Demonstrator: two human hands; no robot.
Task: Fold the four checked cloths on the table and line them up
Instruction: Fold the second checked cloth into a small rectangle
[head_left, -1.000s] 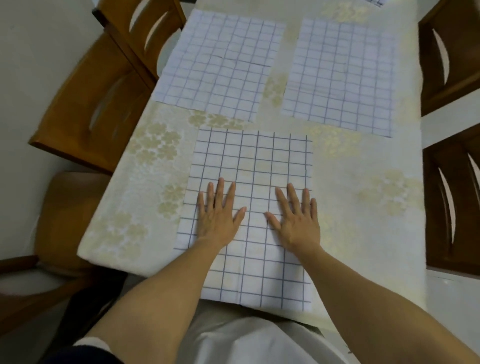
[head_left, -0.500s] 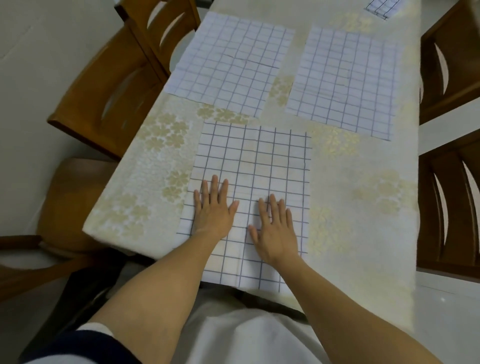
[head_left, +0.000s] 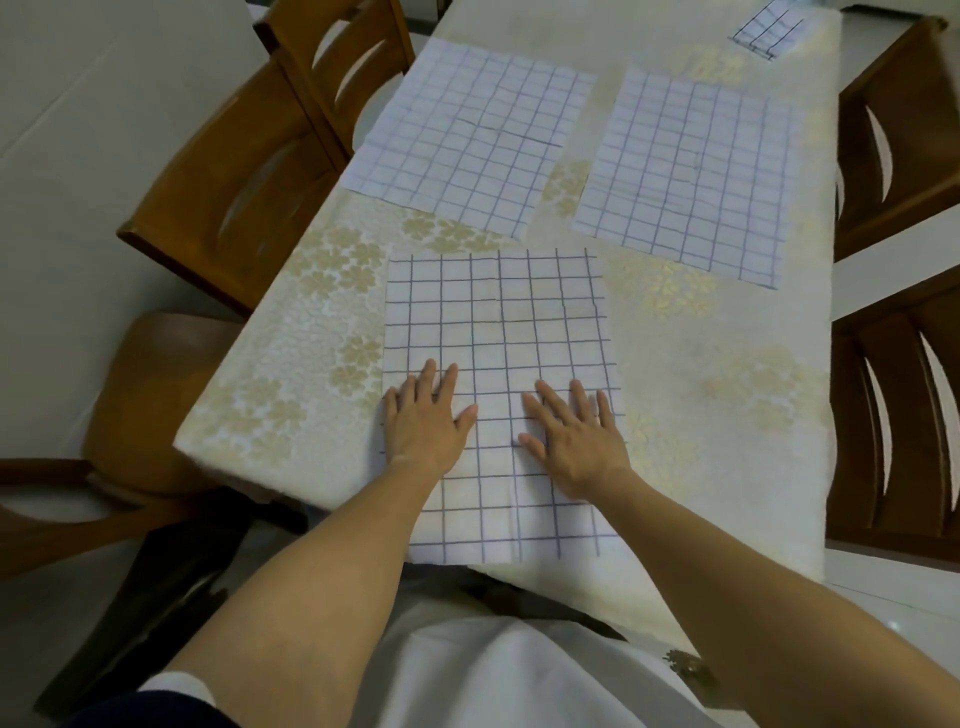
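Under our palms, at the near edge of the counter (head_left: 727, 467), lies the nearest checked cloth (head_left: 498, 332). Our left hand (head_left: 427, 421) and right hand (head_left: 576, 441) rest flat on its lower half, fingers (head_left: 441, 379) spread and extended, gripping nothing, only pressing the fabric down. The left hand sits at the cloth's left border, the right hand toward its right border, with a bare strip of grid between the thumbs. The cloth's near end hangs slightly over the counter edge toward our lap.

We judge this to be the smoothing step before the first fold. To do it well, we should sweep outward from the middle so wrinkles leave by the sides, then pinch the two near corners and carry them to the far corners, matching the grid lines so the edges meet squarely.

Beyond it, the far left cloth (head_left: 467, 140) and far right cloth (head_left: 685, 171) lie open and flat, apart from each other. A small piece of a fourth cloth (head_left: 769, 26) shows at the counter's far end, mostly out of view; whether it is folded we cannot tell. Wooden chairs (head_left: 249, 166) stand along both sides.
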